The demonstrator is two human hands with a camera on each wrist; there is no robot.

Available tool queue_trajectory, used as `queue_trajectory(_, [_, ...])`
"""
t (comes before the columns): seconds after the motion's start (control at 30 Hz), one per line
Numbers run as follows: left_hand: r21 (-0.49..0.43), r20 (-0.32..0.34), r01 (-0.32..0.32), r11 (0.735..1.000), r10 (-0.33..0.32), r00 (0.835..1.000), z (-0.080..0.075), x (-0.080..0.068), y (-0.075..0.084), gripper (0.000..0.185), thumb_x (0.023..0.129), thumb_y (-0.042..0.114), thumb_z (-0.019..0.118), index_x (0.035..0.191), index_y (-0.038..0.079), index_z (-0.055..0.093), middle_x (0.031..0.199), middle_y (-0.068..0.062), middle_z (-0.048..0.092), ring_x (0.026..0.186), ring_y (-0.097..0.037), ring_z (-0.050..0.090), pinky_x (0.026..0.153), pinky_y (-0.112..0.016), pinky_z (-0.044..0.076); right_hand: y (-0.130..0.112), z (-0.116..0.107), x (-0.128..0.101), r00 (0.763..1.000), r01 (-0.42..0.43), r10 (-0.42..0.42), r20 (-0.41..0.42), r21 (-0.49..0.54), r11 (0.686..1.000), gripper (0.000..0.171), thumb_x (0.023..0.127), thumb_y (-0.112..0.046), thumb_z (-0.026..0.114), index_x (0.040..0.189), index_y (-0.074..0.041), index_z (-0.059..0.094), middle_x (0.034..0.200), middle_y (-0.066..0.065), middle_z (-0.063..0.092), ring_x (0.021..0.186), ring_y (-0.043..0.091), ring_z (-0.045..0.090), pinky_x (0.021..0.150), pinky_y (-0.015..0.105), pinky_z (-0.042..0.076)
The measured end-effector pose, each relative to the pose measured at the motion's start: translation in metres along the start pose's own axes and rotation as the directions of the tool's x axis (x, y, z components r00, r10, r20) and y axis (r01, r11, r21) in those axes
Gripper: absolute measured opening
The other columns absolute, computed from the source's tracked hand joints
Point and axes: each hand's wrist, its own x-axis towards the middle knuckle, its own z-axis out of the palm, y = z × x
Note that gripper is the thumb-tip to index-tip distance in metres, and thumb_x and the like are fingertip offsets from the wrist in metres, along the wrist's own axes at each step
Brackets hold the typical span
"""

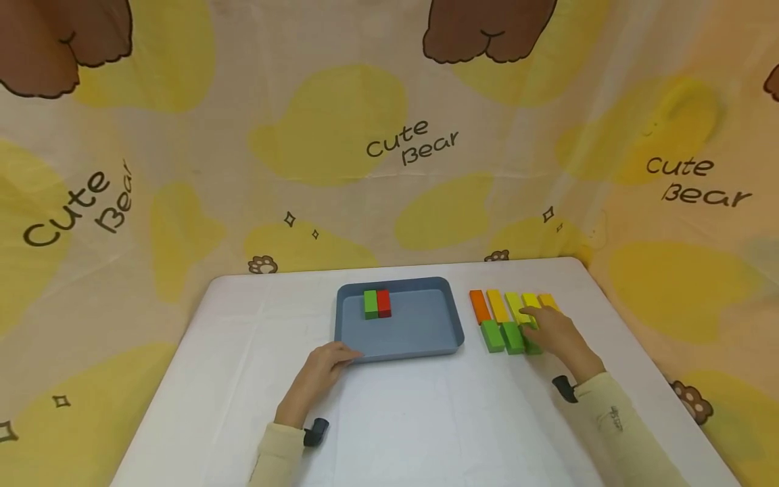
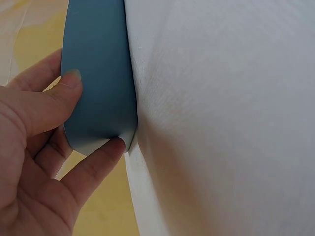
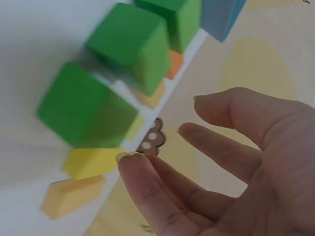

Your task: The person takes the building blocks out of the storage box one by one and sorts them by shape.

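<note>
A blue-grey tray lies on the white table with a green block and a red block side by side near its back left. My left hand pinches the tray's near left corner, the thumb against the wall in the left wrist view. To the right of the tray my right hand hovers over two rows of blocks, fingers apart and holding nothing. The front row has a left green block, a middle one and a right one, which the hand partly hides in the head view.
Behind the green blocks stand an orange block, a yellow block, a yellow-green block and more yellowish ones. A patterned cloth hangs behind the white table and along its sides.
</note>
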Motion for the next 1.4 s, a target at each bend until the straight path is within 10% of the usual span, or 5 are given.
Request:
queue_trajectory(0.27, [-0.001, 0.001, 0.015, 1.000, -0.015, 1.000, -0.003, 0.000, -0.001, 0.026, 0.087, -0.001, 0.069, 0.102, 0.018, 0.079, 0.091, 0.003, 0.072, 0.088, -0.013, 0.067, 0.081, -0.030, 0.059, -0.035, -0.013, 0.022, 0.996, 0.085, -0.083, -0.044, 0.029, 0.996, 0.042, 0.096, -0.021, 0.061, 0.130, 0.004, 0.058, 0.112, 0.026, 0.066, 0.096, 0.036, 0.061, 0.086, 0.053, 0.054])
queue_trajectory(0.8, [-0.014, 0.037, 0.102, 0.995, -0.101, 0.994, -0.006, 0.000, -0.001, 0.024, 0.090, 0.005, 0.067, 0.103, 0.022, 0.079, 0.093, 0.006, 0.071, 0.092, -0.012, 0.067, 0.083, -0.028, 0.058, -0.152, -0.012, 0.113, 0.962, 0.270, -0.267, -0.060, 0.050, 0.961, 0.041, 0.097, -0.025, 0.059, 0.132, -0.003, 0.059, 0.119, 0.018, 0.069, 0.111, 0.032, 0.064, 0.093, 0.046, 0.055])
queue_trajectory(1.4, [-0.028, 0.010, 0.014, 1.000, -0.013, 1.000, -0.004, 0.000, -0.002, 0.020, 0.089, 0.005, 0.068, 0.100, 0.018, 0.079, 0.089, 0.003, 0.071, 0.087, -0.013, 0.067, 0.078, -0.030, 0.058, -0.227, 0.054, 0.138, 0.950, 0.304, -0.303, 0.069, -0.002, 0.953, 0.036, 0.096, -0.023, 0.060, 0.123, -0.001, 0.063, 0.115, 0.012, 0.070, 0.108, 0.030, 0.063, 0.095, 0.041, 0.053])
